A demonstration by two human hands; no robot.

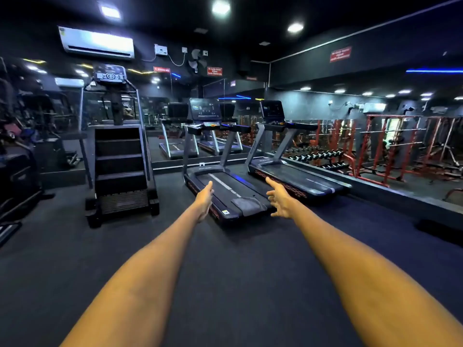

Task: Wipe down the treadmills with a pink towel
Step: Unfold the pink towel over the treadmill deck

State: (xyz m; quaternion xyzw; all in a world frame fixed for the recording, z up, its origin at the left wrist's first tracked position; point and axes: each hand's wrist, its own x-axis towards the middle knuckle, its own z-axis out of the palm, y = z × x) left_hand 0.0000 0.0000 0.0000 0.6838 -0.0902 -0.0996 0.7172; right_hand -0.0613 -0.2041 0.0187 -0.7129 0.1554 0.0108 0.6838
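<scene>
Judging by the scene, the wiping has not begun: no pink towel shows anywhere in the frame, so fetching it likely comes first, then both machines. The left hand and right hand reach forward at mid-frame, fingers straight and released, holding nothing. The near treadmill lies on the floor just beyond them at centre, apart from the fingertips; the second treadmill stands beside it, right of centre, untouched.
</scene>
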